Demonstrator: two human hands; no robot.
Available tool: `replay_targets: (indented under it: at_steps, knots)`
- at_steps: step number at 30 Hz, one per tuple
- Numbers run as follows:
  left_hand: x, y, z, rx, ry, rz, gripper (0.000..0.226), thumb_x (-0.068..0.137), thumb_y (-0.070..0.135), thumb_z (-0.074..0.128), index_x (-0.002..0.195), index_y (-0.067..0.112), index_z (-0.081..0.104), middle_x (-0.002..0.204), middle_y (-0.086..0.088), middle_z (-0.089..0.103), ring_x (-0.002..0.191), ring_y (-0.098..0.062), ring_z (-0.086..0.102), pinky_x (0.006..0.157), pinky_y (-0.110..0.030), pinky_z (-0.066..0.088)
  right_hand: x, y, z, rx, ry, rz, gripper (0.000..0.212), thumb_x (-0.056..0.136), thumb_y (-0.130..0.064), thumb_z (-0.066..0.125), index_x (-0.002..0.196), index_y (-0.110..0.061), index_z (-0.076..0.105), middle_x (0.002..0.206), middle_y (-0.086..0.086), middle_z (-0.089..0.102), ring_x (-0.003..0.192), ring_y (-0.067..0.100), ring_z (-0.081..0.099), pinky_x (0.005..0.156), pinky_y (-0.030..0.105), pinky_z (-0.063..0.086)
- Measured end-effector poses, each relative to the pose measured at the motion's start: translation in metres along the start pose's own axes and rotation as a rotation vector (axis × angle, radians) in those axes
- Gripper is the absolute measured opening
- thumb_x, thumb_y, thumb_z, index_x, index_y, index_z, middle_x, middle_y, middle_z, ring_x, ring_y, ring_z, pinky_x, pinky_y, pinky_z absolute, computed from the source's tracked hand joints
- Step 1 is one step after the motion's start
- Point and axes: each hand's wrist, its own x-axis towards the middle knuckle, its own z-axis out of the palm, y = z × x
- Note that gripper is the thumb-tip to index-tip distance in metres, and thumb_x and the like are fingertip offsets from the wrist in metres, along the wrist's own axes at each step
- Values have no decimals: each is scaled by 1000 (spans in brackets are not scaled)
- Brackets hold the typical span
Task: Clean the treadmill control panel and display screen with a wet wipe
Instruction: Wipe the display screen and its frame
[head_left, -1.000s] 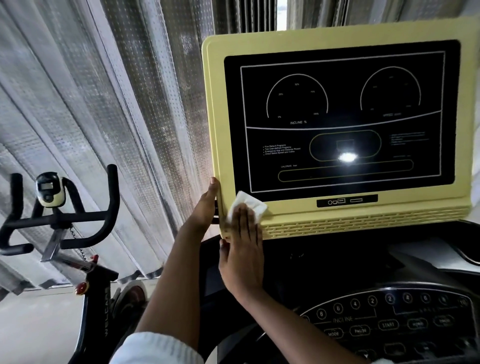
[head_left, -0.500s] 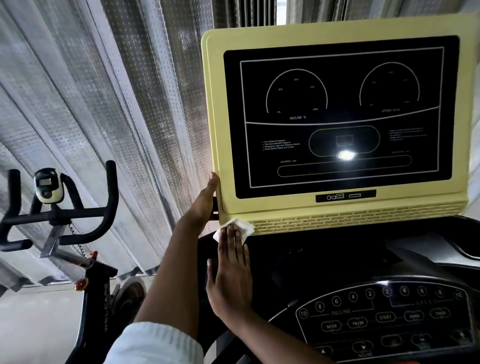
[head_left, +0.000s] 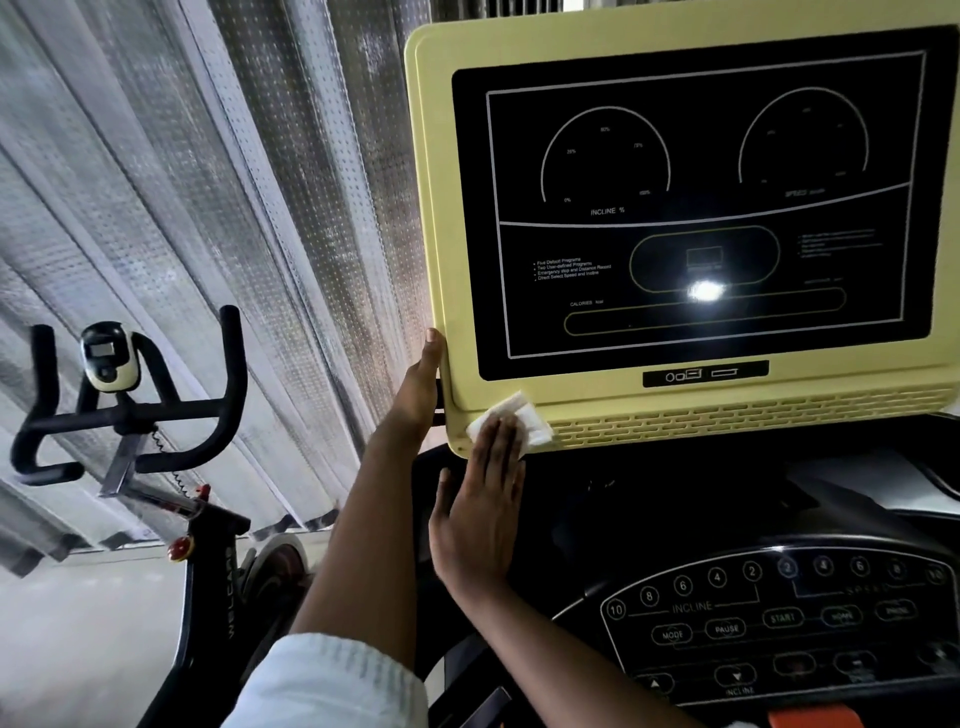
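The treadmill's black display screen (head_left: 701, 208) sits in a pale yellow frame (head_left: 431, 182). My right hand (head_left: 480, 512) lies flat, fingers together, pressing a folded white wet wipe (head_left: 530, 421) against the frame's lower left corner, beside the vent slots. My left hand (head_left: 418, 387) grips the frame's left edge, with the fingers hidden behind it. Below, at the lower right, lies the dark control panel (head_left: 779, 623) with its numbered incline and speed buttons.
A black exercise bike (head_left: 130, 415) with a small console stands to the left. Grey perforated blinds (head_left: 208, 182) hang behind it. An orange part (head_left: 815, 719) shows at the bottom edge under the panel.
My right hand slid the wipe down to the frame's bottom left corner, then back up and slightly right along the lower border. My left hand kept its hold on the edge.
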Motion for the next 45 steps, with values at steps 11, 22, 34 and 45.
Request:
replay_targets:
  at_steps: [11, 22, 34, 45]
  knots:
    - [0, -2, 6, 11, 84, 13, 81, 93, 73, 21, 130, 14, 61, 103, -7, 72, 90, -21, 70, 57, -26, 54, 13, 4, 1, 12, 69, 89, 80, 103, -36, 44, 161, -11, -5, 169, 9, -12, 156, 23, -13, 127, 48, 12]
    - [-2, -5, 18, -10, 248, 6, 110, 74, 95, 25, 142, 12, 50, 138, -9, 57, 125, -28, 54, 107, -50, 42, 29, 7, -6, 123, 150, 191, 83, 100, -34, 46, 158, 2, 0, 167, 22, -11, 155, 30, -15, 127, 46, 5]
    - [1, -10, 32, 166, 375, 129, 78, 101, 63, 14, 152, 7, 35, 148, -26, 44, 130, -34, 48, 99, -30, 35, 32, 29, -18, 179, 132, 225, 83, 100, -37, 39, 157, 3, -6, 165, 21, -17, 155, 28, -18, 126, 33, -7]
    - [-3, -7, 38, 149, 417, 169, 75, 103, 60, 16, 151, 7, 37, 152, -21, 41, 140, -33, 39, 105, -30, 30, 54, 48, -40, 190, 208, 287, 82, 102, -38, 39, 156, 7, -1, 164, 25, -14, 155, 32, -16, 124, 30, -12]
